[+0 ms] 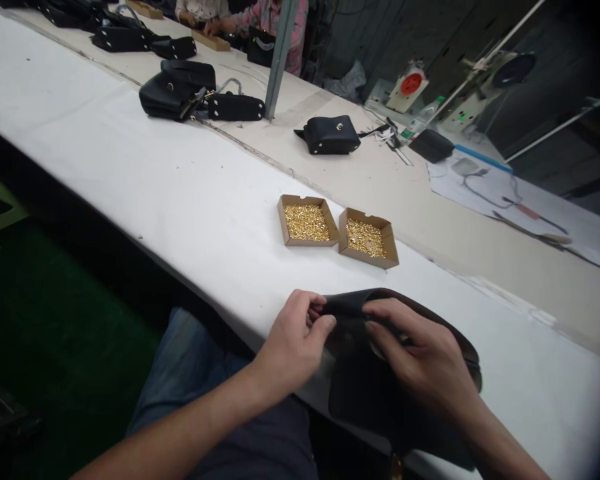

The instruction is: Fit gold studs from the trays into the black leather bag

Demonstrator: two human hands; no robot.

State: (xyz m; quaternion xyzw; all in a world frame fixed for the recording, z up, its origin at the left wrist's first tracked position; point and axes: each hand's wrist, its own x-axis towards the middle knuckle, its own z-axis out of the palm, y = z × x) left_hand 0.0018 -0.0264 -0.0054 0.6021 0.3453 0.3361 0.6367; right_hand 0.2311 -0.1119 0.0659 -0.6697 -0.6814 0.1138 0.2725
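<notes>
Hands working at one black leather piece, two trays of gold bits just beyond

Head view, with 12 o'clock at the top: the black leather piece (363, 387) lies near 5 o'clock, at the near edge of a white-covered table (195, 180). Its long axis appears to run from about 10 to 4 o'clock, though an arm hides part of it.

The right grip (425, 353) is the nearer one, lying across the piece, fingers and thumb closed on its folded upper part. The left grip (295, 337) is at the piece's 10 o'clock end, fingers curled towards the thumb; whether anything is pinched between them, I cannot tell.

From the piece, two cardboard trays stand side by side at 11 o'clock: a left tray (311, 243) and a right tray (367, 259), each holding small gold-coloured bits.

Farther off, a finished-looking black bag (333, 137) sits near 12 o'clock; more dark bags and a co-worker's pink plaid sleeve (253, 17) are towards 11.
</notes>
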